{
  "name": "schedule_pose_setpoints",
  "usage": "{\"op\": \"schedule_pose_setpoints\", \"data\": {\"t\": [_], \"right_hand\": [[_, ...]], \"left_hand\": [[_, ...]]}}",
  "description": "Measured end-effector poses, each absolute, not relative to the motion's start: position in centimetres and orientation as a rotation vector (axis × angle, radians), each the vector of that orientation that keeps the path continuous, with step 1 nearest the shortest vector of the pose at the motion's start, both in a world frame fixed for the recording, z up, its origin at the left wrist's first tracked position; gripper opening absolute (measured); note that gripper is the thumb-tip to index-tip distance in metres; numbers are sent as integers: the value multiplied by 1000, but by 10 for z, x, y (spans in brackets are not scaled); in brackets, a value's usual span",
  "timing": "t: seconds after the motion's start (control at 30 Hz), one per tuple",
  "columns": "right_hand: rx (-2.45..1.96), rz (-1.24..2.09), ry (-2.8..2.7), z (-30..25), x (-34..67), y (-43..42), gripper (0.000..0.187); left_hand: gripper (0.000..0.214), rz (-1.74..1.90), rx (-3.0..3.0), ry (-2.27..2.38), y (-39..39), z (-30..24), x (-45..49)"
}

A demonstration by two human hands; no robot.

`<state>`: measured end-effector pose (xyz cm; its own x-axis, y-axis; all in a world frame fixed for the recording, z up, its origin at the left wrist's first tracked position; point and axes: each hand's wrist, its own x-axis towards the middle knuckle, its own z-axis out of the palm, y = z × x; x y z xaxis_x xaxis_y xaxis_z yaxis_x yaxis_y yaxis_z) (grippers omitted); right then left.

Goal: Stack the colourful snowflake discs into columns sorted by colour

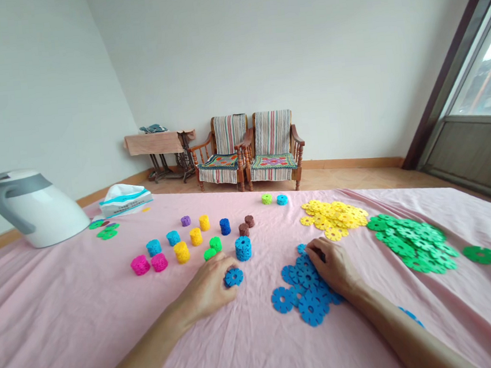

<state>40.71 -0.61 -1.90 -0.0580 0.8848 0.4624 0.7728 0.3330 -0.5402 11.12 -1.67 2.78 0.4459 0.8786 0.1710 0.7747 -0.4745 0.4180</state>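
My left hand (pixel 214 285) is closed around blue snowflake discs (pixel 233 277), with a notched top face showing between thumb and fingers. Just beyond it stands a taller stack of lighter blue discs (pixel 243 248). Two bright green stacks (pixel 215 244) sit behind its knuckles, the nearer one partly covered. My right hand (pixel 332 262) rests at the far right edge of a loose pile of blue snowflake discs (pixel 313 306). Its fingers are curled and pinched together, beside a small blue disc (pixel 301 248); what lies between the fingertips is hidden.
Loose yellow discs (pixel 335 217) and green discs (pixel 416 243) lie right on the pink cloth (pixel 179 352). Small stacks, including pink (pixel 140 265), yellow (pixel 181 252) and brown (pixel 243 230), stand left and centre. A white jug (pixel 48 209) and a tissue pack (pixel 125 200) stand far left.
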Motion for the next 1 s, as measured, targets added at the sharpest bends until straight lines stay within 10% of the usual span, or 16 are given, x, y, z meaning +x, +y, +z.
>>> {"op": "schedule_pose_setpoints", "data": {"t": [1.0], "right_hand": [[-1532, 149, -1706, -15, 416, -9, 22]], "left_hand": [[26, 481, 2446, 1098, -44, 26, 182]]}}
